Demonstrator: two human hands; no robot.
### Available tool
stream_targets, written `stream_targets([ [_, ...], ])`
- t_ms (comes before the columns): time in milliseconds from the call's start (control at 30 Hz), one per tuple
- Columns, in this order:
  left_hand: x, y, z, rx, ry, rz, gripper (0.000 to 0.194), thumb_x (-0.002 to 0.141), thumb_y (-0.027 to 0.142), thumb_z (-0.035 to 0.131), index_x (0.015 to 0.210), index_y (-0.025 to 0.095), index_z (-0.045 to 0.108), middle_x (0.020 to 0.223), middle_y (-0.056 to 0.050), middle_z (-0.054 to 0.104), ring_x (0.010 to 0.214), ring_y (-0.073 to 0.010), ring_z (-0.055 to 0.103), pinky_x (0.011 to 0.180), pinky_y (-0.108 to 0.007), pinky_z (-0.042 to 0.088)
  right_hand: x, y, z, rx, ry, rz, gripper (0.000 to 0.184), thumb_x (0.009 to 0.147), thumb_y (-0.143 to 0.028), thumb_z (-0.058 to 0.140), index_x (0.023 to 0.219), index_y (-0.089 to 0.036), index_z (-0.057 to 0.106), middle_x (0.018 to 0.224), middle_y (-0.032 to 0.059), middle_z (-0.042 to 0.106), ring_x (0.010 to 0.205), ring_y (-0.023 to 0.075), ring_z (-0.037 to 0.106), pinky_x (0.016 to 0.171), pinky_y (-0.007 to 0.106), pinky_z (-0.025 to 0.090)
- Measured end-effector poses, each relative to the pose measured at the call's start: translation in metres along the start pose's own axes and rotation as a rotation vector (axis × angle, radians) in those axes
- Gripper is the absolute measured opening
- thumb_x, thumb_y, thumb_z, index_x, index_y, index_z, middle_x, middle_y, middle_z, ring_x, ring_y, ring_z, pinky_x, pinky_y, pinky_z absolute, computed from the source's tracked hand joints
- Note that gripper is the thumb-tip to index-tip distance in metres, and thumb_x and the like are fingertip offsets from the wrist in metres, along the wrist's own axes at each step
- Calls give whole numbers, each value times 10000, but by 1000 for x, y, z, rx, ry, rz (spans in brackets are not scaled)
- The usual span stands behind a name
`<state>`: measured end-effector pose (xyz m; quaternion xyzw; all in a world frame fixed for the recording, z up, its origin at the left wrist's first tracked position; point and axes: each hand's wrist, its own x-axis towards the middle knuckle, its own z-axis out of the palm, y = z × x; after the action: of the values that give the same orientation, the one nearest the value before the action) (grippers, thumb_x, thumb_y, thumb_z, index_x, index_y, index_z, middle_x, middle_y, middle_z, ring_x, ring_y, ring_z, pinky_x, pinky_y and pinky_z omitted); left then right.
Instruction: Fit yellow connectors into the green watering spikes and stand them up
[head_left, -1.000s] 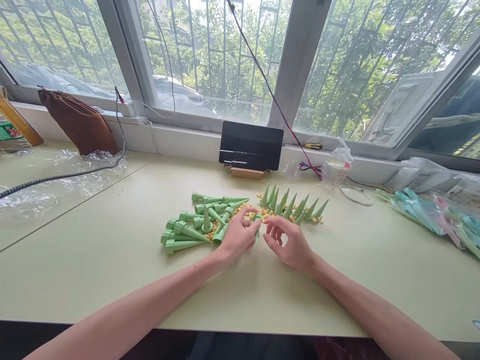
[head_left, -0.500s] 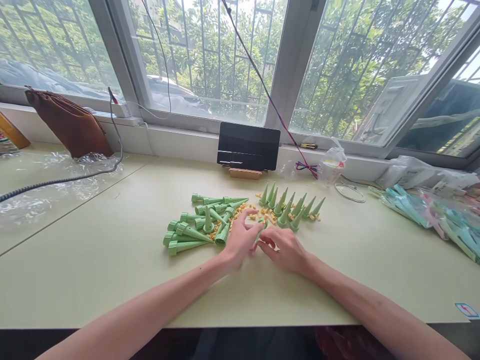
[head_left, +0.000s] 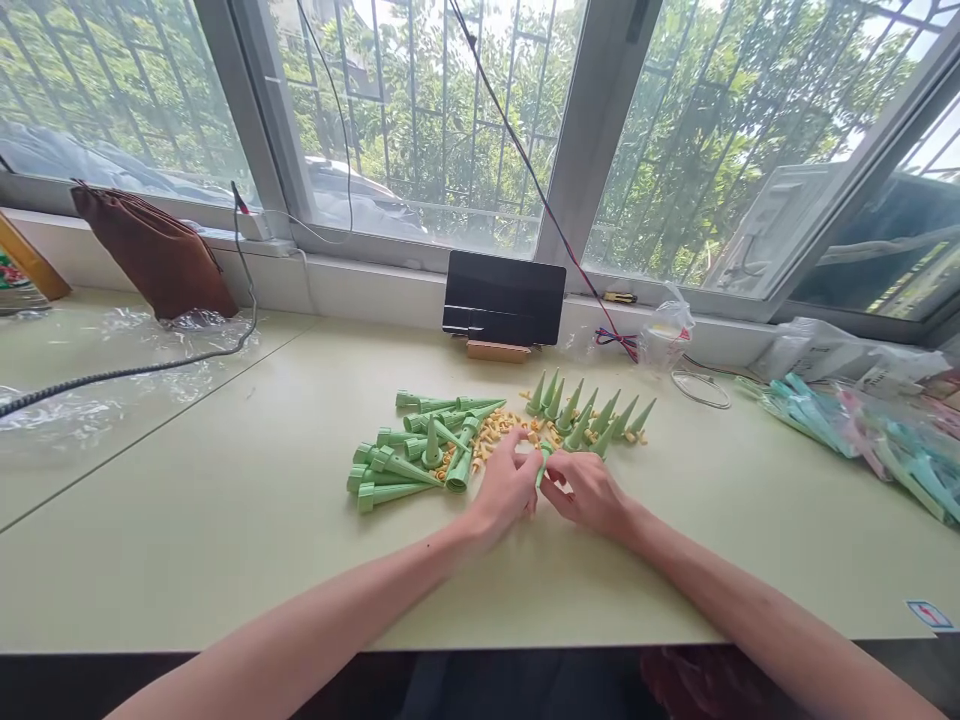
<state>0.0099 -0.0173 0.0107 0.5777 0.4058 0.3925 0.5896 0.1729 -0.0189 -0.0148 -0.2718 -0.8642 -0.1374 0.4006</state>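
Over the front middle of the table, my left hand (head_left: 508, 482) is closed on a green plastic watering spike (head_left: 544, 460), mostly hidden by my fingers. My right hand (head_left: 589, 487) pinches the same piece from the other side. Beyond my hands lie many small yellow valve pieces (head_left: 491, 428), loose in a heap. To the left, several green cone spikes with ribbed caps (head_left: 394, 495) lie in a pile. Behind my right hand, several green cone spikes (head_left: 577, 428) stand point up in rows, some with yellow pieces beside them.
A black tablet (head_left: 504, 300) rests on a stand by the window. A brown drawstring bag (head_left: 161, 260), clear plastic wrap (head_left: 127, 345) and a black braided cable (head_left: 150, 370) are at the left. Bagged pastel plastic pieces (head_left: 862, 430) lie at the right, near a white cable (head_left: 701, 390).
The view has shifted slightly, so the table things appear a little further right. Both hands stay together on the green piece, which now shows more between the fingers.
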Motion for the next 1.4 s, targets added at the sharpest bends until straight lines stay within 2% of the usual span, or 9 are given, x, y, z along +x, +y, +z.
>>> stream_targets([
  [200,1,-2,1,-19,-3,50,298,834,217,430,1129,205,472,400,103,474,341,-114,465,389,-172,360,9,3,-8,-76,-75,-89,128,927,-94,448,904,-219,447,587,-40,510,452,132,410,465,265,301],
  [400,4,-1,-1,-137,7,30,263,861,294,404,1111,217,424,410,108,468,330,-128,454,365,-186,332,21,8,-12,-73,-125,-46,123,955,-150,439,863,-222,480,588,-25,545,460,129,443,469,271,301],
  [500,3,1,-1,-157,23,70,248,876,302,391,1112,227,404,536,78,568,353,-119,489,367,-193,339,39,13,-20,-57,-42,62,86,947,-180,465,891,-213,521,615,-20,584,466,112,467,471,251,320],
  [600,2,0,0,-88,49,88,276,848,251,422,1124,231,421,631,60,612,375,-102,510,395,-196,365,65,21,-29,-46,93,316,99,944,-233,487,881,-200,555,610,-18,588,484,111,494,525,242,388],
  [667,2,-3,0,19,21,105,208,816,211,444,1018,212,491,618,57,587,374,-89,499,410,-192,364,83,28,-31,4,90,461,142,944,-255,479,847,-190,561,623,-14,586,514,116,506,560,243,409],
  [767,1,-9,2,188,-86,163,113,798,187,453,835,184,559,592,43,546,380,-80,460,419,-199,351,101,42,-23,53,-16,556,150,903,-240,513,770,-183,552,598,-19,572,535,120,500,565,242,393],
  [933,-1,-15,2,399,-162,395,175,782,116,481,840,182,633,545,49,482,490,-95,414,532,-215,340,103,62,4,29,-128,632,191,846,-228,541,660,-182,543,558,-12,571,528,124,476,563,249,361],
  [1000,-2,-15,2,447,-177,440,197,788,105,482,855,183,650,534,56,445,498,-98,385,549,-221,328,101,67,13,43,-138,652,181,841,-223,544,666,-178,562,562,-7,587,535,127,493,577,247,370],
  [1400,-4,-14,2,513,-217,456,219,790,108,483,851,184,679,519,46,448,485,-110,391,564,-229,335,86,71,31,51,-234,703,222,857,-172,531,638,-197,501,540,-2,560,542,145,491,580,261,358],
])
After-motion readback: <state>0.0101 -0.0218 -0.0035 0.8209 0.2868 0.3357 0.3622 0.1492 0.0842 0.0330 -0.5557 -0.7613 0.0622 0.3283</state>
